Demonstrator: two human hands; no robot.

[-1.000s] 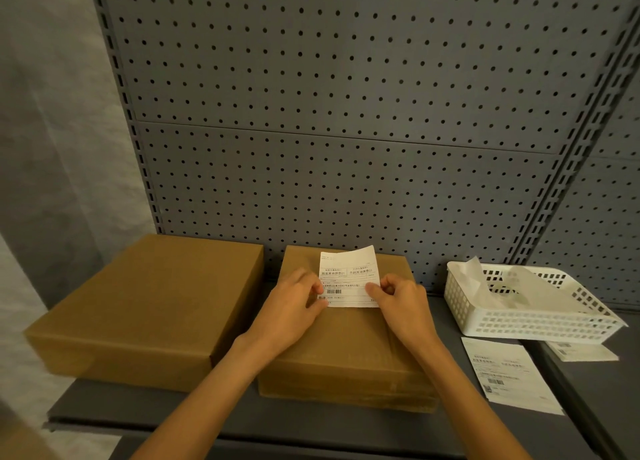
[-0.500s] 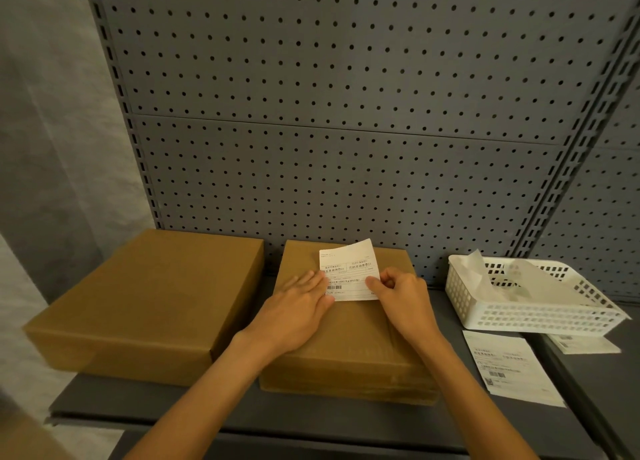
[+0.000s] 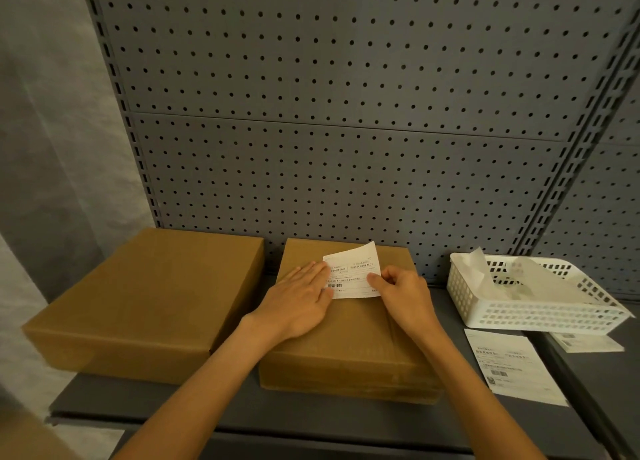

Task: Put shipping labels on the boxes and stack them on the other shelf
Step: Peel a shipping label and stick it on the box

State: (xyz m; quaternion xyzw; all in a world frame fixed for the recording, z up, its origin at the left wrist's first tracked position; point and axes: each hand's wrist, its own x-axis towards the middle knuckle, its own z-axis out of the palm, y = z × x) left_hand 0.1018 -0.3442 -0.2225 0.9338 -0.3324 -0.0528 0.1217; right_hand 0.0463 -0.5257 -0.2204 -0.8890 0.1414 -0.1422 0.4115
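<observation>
**Label going onto the middle box**

My left hand (image 3: pixel 298 298) lies flat, fingers straight, pressing the left edge of the shipping label (image 3: pixel 353 272) onto the box (image 3: pixel 346 338) at the shelf's (image 3: pixel 242 414) back edge. My right hand (image 3: pixel 401 293) pinches the label's right edge; its far corner stands lifted. A second box (image 3: pixel 145 300) sits toward the shelf's left edge; a white basket (image 3: pixel 533 307) and a loose label (image 3: pixel 512 366) lie toward the right.

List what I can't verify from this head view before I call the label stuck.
- White shipping label on the middle brown cardboard box: print too small; left edge under the flat left hand, right edge behind the pinching right hand.
- White slotted plastic basket: contents blurred.
- Other shelf: outside the frame.
</observation>
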